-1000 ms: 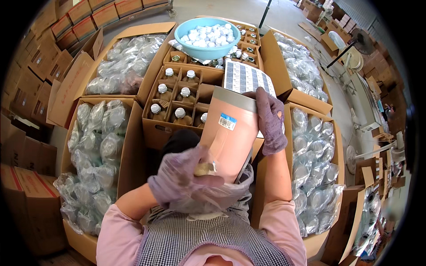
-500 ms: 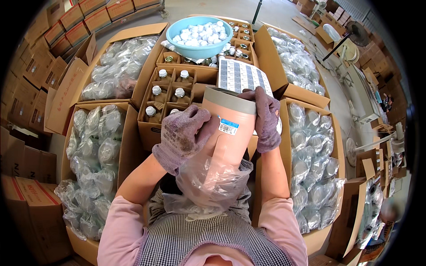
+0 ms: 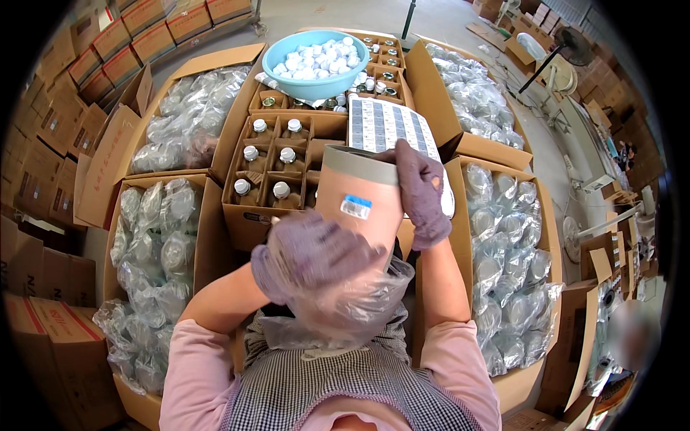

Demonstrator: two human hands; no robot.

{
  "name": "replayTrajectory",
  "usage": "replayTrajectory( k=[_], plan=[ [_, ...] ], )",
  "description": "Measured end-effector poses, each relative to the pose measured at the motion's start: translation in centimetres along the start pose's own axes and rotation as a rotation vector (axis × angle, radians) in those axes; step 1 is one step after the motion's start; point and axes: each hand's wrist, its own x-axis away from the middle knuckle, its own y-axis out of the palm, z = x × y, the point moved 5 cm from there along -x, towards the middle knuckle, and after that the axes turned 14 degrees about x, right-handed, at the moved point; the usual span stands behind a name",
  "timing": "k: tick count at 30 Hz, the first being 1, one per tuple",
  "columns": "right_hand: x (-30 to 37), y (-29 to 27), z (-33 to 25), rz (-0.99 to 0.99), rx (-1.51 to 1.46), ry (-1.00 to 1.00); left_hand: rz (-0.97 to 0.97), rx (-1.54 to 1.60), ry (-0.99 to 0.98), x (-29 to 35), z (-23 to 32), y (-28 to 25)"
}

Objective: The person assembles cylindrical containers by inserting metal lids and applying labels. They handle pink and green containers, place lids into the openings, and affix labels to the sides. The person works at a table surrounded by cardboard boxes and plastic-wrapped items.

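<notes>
A large pink tumbler (image 3: 356,190) with a grey rim and a small blue-and-white label stands tilted in front of my chest. Its lower part sits in a crumpled clear plastic bag (image 3: 345,316). My right hand (image 3: 422,194), in a purple glove, grips the tumbler at the right of its rim. Across the tumbler's lower side and the bag lies my left hand (image 3: 305,255), gloved too and blurred by motion, its fingers stretched out to the right. Behind the tumbler is a sheet of printed labels (image 3: 388,126).
Ahead, a divided carton (image 3: 248,215) holds white-capped bottles (image 3: 287,158). A light blue basin (image 3: 316,87) of white caps rests on another carton of bottles. Open cartons of plastic-wrapped items (image 3: 154,258) flank me on both sides. A black fan (image 3: 575,47) stands at the far right.
My left hand has moved down from the label to the tumbler's lower side, its curled fingers now stretched out. The label is fully uncovered. My right hand stays on the rim.
</notes>
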Motion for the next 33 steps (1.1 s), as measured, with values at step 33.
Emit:
replayTrajectory(
  k=[33],
  plan=[
    [0.4, -0.4, 0.0, 0.069, 0.064, -0.072, 0.207, 0.316, -0.397, 0.0, -2.9, -0.7]
  ],
)
